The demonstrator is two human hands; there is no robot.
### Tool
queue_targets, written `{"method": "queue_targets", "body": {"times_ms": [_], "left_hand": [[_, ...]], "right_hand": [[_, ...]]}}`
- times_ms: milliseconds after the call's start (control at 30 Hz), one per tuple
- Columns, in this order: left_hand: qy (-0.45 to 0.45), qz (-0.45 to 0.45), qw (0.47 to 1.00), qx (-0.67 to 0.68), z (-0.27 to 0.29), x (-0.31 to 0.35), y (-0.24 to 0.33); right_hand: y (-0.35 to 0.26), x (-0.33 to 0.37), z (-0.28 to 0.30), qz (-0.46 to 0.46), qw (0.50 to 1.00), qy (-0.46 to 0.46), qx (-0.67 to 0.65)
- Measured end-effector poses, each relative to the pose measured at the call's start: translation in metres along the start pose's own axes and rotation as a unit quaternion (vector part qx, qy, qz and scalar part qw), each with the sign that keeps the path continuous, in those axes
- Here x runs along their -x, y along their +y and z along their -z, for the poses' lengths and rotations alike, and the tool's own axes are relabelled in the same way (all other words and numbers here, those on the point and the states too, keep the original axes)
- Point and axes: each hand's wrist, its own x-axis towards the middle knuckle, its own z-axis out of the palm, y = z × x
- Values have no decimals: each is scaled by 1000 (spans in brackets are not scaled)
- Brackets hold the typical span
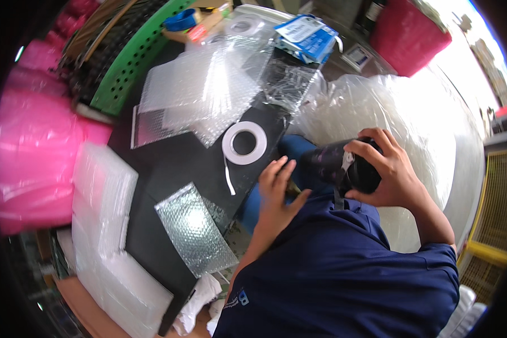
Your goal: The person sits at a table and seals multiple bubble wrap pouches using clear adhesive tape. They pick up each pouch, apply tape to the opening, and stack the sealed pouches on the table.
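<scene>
A black cylindrical container [325, 158] is gripped at its nearer end by the right hand [398, 174], whose thumb and fingers are curved around it; it is held above the person's lap, beside the edge of the black tabletop [158, 174]. The left hand [273, 203] is loosely opened, with the thumb well apart from the fingers, near the container; whether something small is held under its palm cannot be told. On the tabletop, a white roll of tape [257, 149] is laid flat, with its loose end pulled out. Nearer to the person, a silver bubble-wrap pouch [194, 231] is placed, and farther away, translucent bubble-wrap sheets [197, 84] are piled.
</scene>
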Motion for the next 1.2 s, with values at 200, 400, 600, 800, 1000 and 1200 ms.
{"method": "queue_targets", "body": {"times_ms": [200,400,600,800,1000,1200], "left_hand": [[70,75,994,-44,20,-19,-61],[192,229,948,-109,65,-33,-150],[333,271,871,-240,54,-29,-260],[259,264,889,-271,40,-30,-259],[183,291,892,-295,33,-36,-265],[132,295,905,-276,37,-40,-272]], "right_hand": [[52,4,-56,-45,997,-13,63],[95,-17,-119,45,999,-7,-7],[130,-45,-204,198,961,-181,-58],[146,-56,-377,222,945,-233,-55],[147,-89,-482,123,925,-332,-140],[169,-106,-531,36,932,-337,-130]]}}
